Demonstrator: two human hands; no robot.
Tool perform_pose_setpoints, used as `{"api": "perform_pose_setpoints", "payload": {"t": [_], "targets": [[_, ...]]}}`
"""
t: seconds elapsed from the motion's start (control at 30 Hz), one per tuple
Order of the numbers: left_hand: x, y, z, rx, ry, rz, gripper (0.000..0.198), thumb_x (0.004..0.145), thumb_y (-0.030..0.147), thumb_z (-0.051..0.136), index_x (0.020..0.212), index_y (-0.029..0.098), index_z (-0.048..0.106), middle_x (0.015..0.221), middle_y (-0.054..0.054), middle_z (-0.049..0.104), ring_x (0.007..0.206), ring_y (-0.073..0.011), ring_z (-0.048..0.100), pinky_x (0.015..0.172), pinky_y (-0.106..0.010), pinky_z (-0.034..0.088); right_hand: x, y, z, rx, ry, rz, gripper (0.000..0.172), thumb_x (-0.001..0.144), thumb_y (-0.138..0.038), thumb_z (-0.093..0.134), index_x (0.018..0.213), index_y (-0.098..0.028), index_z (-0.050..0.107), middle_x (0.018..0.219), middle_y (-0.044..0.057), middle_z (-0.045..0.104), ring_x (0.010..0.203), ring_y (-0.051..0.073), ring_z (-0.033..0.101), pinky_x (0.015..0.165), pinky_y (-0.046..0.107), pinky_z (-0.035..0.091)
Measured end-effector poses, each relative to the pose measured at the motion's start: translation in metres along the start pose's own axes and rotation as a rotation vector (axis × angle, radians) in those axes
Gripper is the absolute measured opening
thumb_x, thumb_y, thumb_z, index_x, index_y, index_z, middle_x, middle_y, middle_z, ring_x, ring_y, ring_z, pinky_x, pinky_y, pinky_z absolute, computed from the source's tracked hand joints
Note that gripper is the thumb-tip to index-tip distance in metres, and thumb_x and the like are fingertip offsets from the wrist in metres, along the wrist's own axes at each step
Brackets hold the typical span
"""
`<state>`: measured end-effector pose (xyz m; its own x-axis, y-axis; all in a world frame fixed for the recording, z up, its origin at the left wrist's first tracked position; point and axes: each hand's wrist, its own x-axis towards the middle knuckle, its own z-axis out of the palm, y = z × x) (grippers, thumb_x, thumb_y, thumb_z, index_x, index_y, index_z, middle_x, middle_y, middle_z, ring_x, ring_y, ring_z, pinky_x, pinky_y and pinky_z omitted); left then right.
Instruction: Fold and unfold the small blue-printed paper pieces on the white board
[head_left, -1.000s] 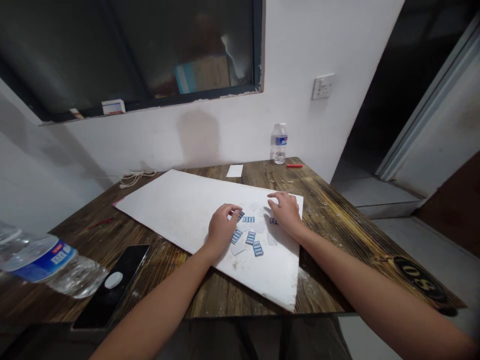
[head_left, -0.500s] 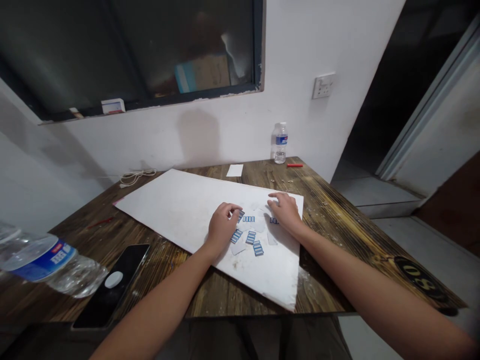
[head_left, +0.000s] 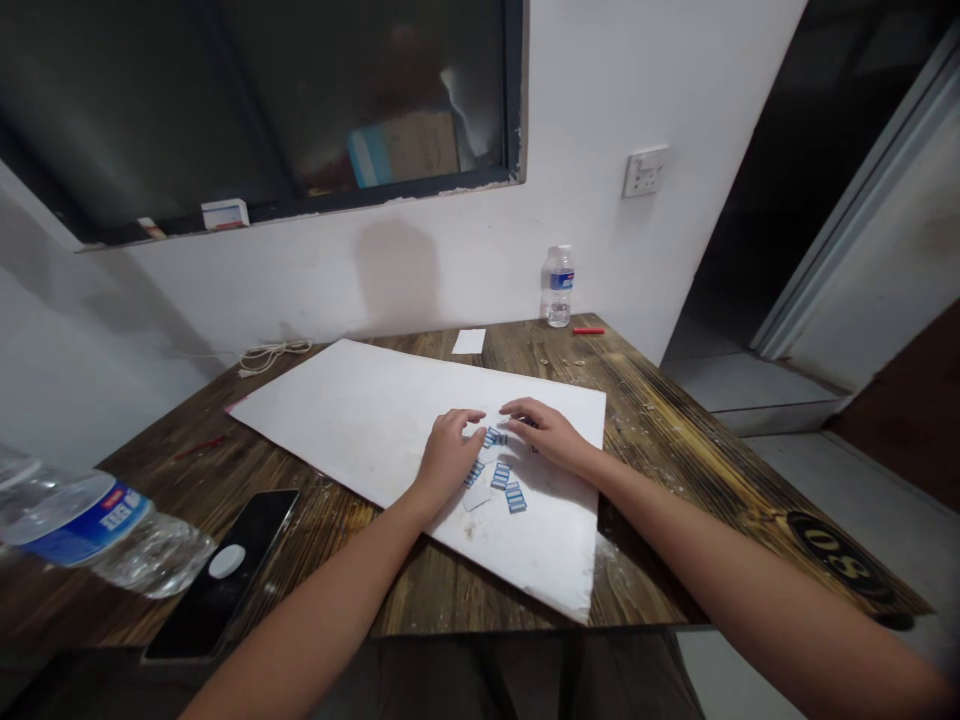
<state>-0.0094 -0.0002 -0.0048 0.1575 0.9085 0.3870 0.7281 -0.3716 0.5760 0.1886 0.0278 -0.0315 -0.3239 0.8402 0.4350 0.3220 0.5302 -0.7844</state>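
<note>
Several small white cards with blue striped patterns (head_left: 515, 497) lie loosely grouped on a white board (head_left: 360, 400). My left hand (head_left: 448, 455) is at the left side of the group, its thumb and fingers apart and curved around the cards' edge. From the right, my right hand (head_left: 546, 432) rests over the group with its fingers spread, partly hiding cards beneath it. Between the two hands some striped cards (head_left: 493, 438) overlap. Neither hand has a card clearly gripped.
A phone (head_left: 225, 580) with a white cap and a large bottle (head_left: 97, 520) are at the left. At the back are a white paper (head_left: 469, 342), small bottle (head_left: 560, 287), red pen (head_left: 589, 331) and white cable (head_left: 271, 352).
My right hand has moved left, closer to my left hand, and the cards between them now lie closer together. My left hand has barely shifted.
</note>
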Motion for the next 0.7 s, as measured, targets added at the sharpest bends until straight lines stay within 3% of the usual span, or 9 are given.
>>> {"api": "perform_pose_setpoints", "payload": {"t": [0.13,0.23,0.33,0.47,0.6,0.7], "targets": [[0.001,-0.002,0.002,0.215,-0.02,-0.158,0.037,0.086,0.033,0.057,0.121,0.022,0.058,0.127,-0.008,0.061,0.122,-0.0268,0.049,0.103,-0.042,0.038,-0.001,-0.004,-0.001,0.028,0.01,-0.034,0.027,0.09,-0.037,0.051,0.107,-0.022,0.066,0.114,0.006,0.065,0.11,0.022,0.059,0.097,0.038,0.044],[0.001,-0.005,0.003,0.328,-0.112,-0.277,0.049,0.088,0.043,0.053,0.131,0.021,0.05,0.14,-0.012,0.051,0.134,-0.032,0.038,0.108,-0.05,0.031,0.001,-0.001,-0.004,-0.074,0.158,0.119,0.027,0.09,-0.035,0.05,0.107,-0.021,0.066,0.116,0.008,0.066,0.111,0.024,0.058,0.098,0.04,0.043],[0.0,-0.006,0.005,0.357,-0.179,-0.24,0.052,0.09,0.047,0.048,0.135,0.02,0.045,0.146,-0.015,0.045,0.139,-0.0329,0.032,0.11,-0.053,0.025,0.002,0.004,-0.006,-0.201,0.188,0.245,0.032,0.092,-0.033,0.047,0.114,-0.019,0.064,0.123,0.011,0.064,0.118,0.025,0.056,0.102,0.042,0.04],[-0.003,-0.005,0.005,0.279,-0.277,-0.065,0.056,0.092,0.048,0.043,0.139,0.017,0.041,0.147,-0.017,0.044,0.139,-0.0318,0.033,0.111,-0.052,0.023,0.0,0.006,-0.003,-0.332,-0.059,0.203,0.041,0.094,-0.041,0.046,0.127,-0.02,0.058,0.136,0.012,0.056,0.133,0.033,0.042,0.111,0.058,0.026],[-0.005,-0.007,0.002,0.229,-0.432,0.087,0.067,0.088,0.059,0.046,0.143,0.021,0.039,0.152,-0.014,0.037,0.144,-0.0321,0.025,0.113,-0.053,0.018,-0.002,0.003,-0.002,-0.321,-0.258,0.108,0.049,0.091,-0.046,0.051,0.135,-0.024,0.052,0.147,0.013,0.045,0.142,0.034,0.029,0.111,0.061,0.023],[-0.006,-0.009,-0.003,0.245,-0.535,0.167,0.093,0.072,0.07,0.06,0.147,0.022,0.032,0.157,-0.016,0.026,0.145,-0.0353,0.018,0.115,-0.055,0.013,-0.004,0.0,-0.009,-0.291,-0.405,0.048,0.081,0.075,-0.055,0.07,0.144,-0.025,0.042,0.151,0.015,0.036,0.144,0.035,0.022,0.114,0.059,0.02]]}}
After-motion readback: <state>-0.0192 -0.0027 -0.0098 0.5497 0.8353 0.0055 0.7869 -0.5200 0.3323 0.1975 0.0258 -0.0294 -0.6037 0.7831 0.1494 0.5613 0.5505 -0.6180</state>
